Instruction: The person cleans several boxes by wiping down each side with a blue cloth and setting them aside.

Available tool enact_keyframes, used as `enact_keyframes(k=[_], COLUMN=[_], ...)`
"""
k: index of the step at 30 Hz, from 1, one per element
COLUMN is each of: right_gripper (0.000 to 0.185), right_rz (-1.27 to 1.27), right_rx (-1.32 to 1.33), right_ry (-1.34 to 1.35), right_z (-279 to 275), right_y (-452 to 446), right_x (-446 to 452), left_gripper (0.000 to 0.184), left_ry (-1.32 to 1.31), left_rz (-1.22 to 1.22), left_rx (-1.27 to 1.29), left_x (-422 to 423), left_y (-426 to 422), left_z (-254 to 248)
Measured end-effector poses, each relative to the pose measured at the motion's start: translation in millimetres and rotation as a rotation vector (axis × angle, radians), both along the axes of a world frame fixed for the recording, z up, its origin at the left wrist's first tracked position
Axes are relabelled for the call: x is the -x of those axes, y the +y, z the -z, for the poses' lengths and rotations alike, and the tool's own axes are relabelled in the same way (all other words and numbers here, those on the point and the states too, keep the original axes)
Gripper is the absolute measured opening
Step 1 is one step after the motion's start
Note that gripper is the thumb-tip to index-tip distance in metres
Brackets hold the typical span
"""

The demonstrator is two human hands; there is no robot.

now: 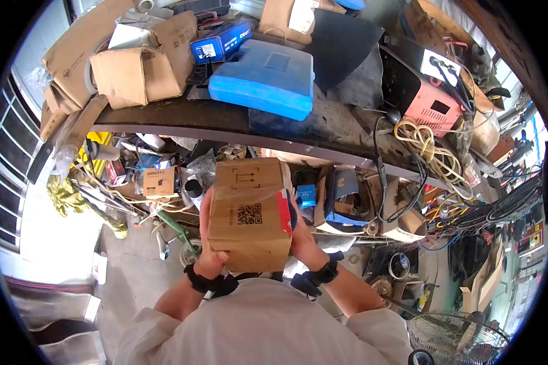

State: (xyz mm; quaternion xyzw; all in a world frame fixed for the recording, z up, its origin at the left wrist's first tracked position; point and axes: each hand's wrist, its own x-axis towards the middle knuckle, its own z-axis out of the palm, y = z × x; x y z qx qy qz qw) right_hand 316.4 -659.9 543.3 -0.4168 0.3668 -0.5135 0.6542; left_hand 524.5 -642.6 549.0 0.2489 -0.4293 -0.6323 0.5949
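Observation:
A brown cardboard box [234, 234] with a printed QR code and up-arrows is held in front of my chest. My left hand [209, 246] grips its left side, thumb on the near part of the face. On the opposite side, my right hand [303, 238] grips the box's right edge, next to a red and white label [284, 211]. Some of the right fingers are hidden behind the box. Both wrists wear black straps. The box is in the air, in front of the cluttered lower shelf.
Along the workbench [182, 115] lie a blue plastic case [263, 79], a blue carton [222, 42], opened cardboard boxes [137, 70] and a pink-and-black machine [429, 106]. Coiled cables [429, 146] hang over its edge. A wire-cage fan [456, 334] stands at lower right.

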Motion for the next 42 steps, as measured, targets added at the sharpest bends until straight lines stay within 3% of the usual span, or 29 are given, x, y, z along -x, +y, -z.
enact_keyframes(k=[4, 6, 8, 12, 13, 14, 15, 17, 19, 20, 24, 27, 28, 29, 33, 37, 42], right_gripper=[0.065, 0.063, 0.063, 0.052, 0.05, 0.043, 0.039, 0.035, 0.024, 0.022, 0.021, 0.023, 0.025, 0.025, 0.027, 0.022, 0.036], right_rz=[-0.071, -0.02, -0.025, 0.045, 0.043, 0.145, 0.218, 0.385, 0.555, 0.544, 0.522, 0.555, 0.531, 0.535, 0.64, 0.424, 0.256], right_rx=[0.346, 0.487, 0.473, 0.402, 0.381, 0.353, 0.374, 0.346, 0.445, 0.445, 0.526, 0.629, 0.625, 0.632, 0.696, 0.414, 0.195], right_ry=[0.183, 0.299, 0.307, 0.278, 0.277, 0.2, 0.295, 0.201, 0.313, 0.359, 0.753, 0.663, 0.778, 0.751, 0.684, 0.09, -0.061], right_z=[-24, -48, -36, -6, -10, -17, -24, -27, -66, -86, -117, -125, -128, -128, -128, -133, -139], right_y=[12, 12, 7, 1, 0, 4, 6, 9, 18, 21, 15, 6, 9, 8, 2, -8, -13], right_x=[0, -8, -3, 8, 8, -1, -1, -5, -15, -19, -25, -28, -22, -24, -24, -8, 4], left_gripper=[0.127, 0.12, 0.112, 0.096, 0.095, 0.095, 0.094, 0.093, 0.093, 0.093, 0.108, 0.12, 0.126, 0.132, 0.117, 0.099, 0.08], left_ry=[-0.021, 0.019, 0.05, 0.254, 0.371, 0.378, 0.279, 0.085, -0.098, -0.208, -0.13, -0.135, -0.149, -0.161, -0.083, 0.074, 0.095], left_rz=[0.043, 0.08, 0.101, 0.139, 0.179, 0.161, 0.127, 0.053, -0.032, -0.096, -0.08, -0.026, -0.014, -0.002, -0.001, 0.08, 0.12], left_rx=[0.035, 0.014, 0.04, -0.215, -0.217, -0.008, -0.017, -0.036, -0.06, 0.012, 0.044, 0.051, 0.026, 0.004, 0.032, -0.138, -0.172], left_x=[-13, -33, -46, -68, -61, -40, -39, -38, -30, -31, -33, -37, -34, -33, -37, -32, -28], left_y=[-3, 0, 3, -2, -5, -13, -14, -14, -11, -13, -13, -11, -6, -5, -16, -18, -23], left_z=[-7, 20, 31, 69, 45, 23, 2, -32, -68, -73, -94, -107, -117, -122, -117, -128, -132])
